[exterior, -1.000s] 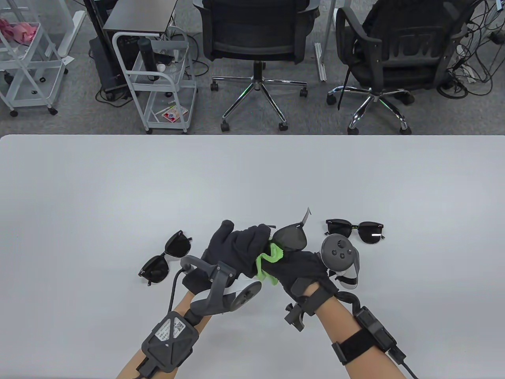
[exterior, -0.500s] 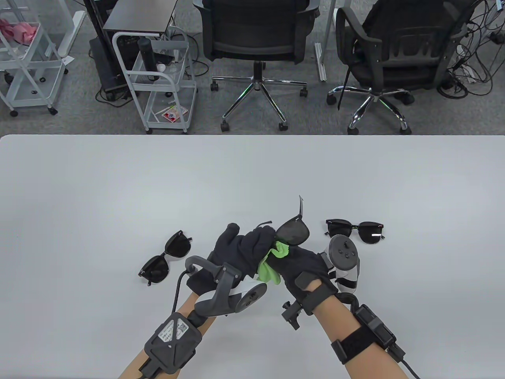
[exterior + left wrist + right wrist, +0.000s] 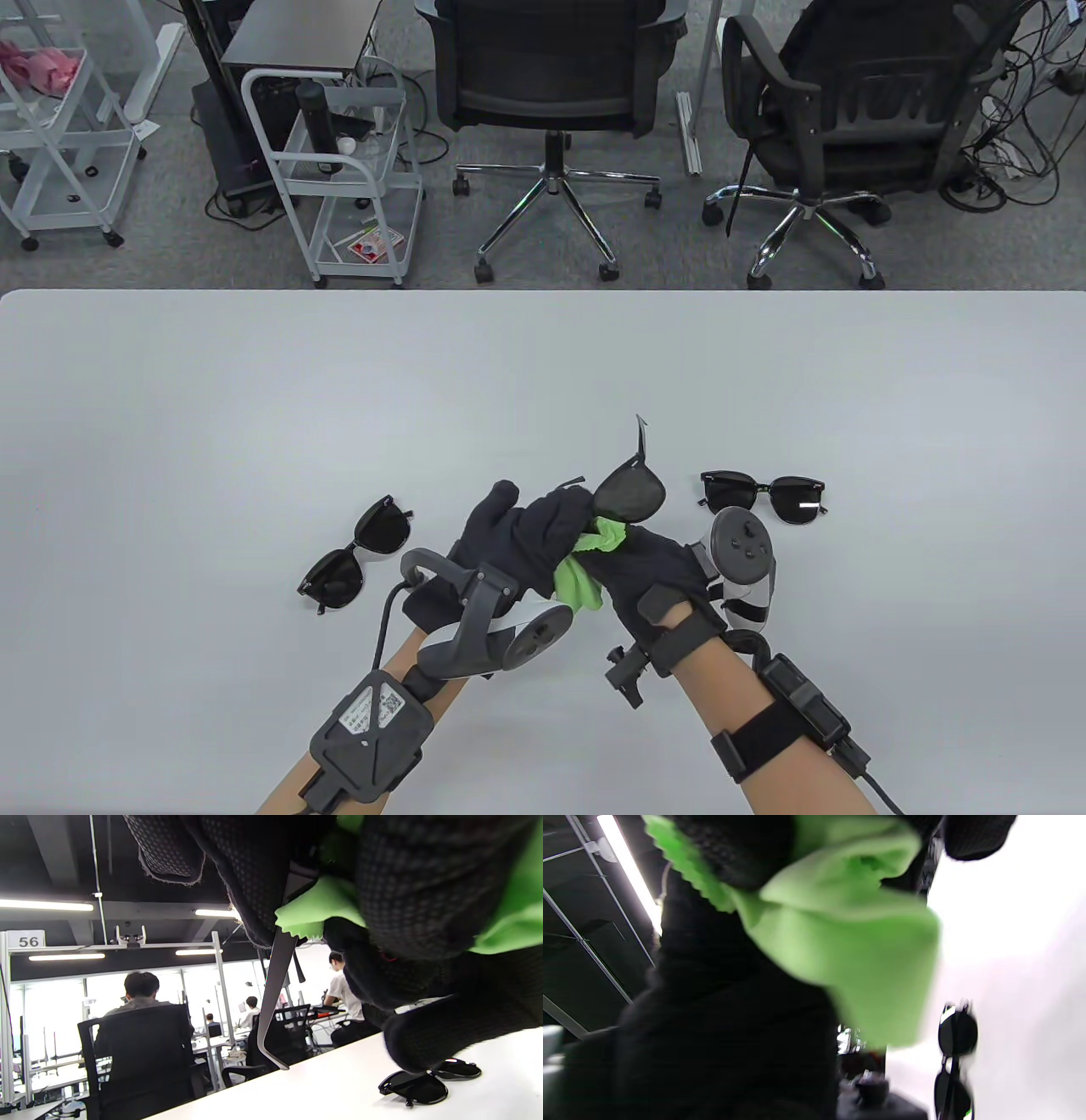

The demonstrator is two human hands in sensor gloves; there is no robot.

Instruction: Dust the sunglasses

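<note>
Above the white table (image 3: 254, 407), the left hand (image 3: 517, 543) grips raised sunglasses (image 3: 629, 491), 1 dark lens jutting just beyond its fingers with an arm pointing up. The right hand (image 3: 649, 573) pinches a green cloth (image 3: 585, 569) against them between the 2 gloves. A 2nd pair (image 3: 356, 556) lies left of the hands, a 3rd (image 3: 764, 494) right.

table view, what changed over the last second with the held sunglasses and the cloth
The held sunglasses tipped up, their free arm swinging from rightward to nearly straight away. The green cloth in the right hand slid along under the lens. The left hand keeps its grip; both table pairs stayed put.
</note>
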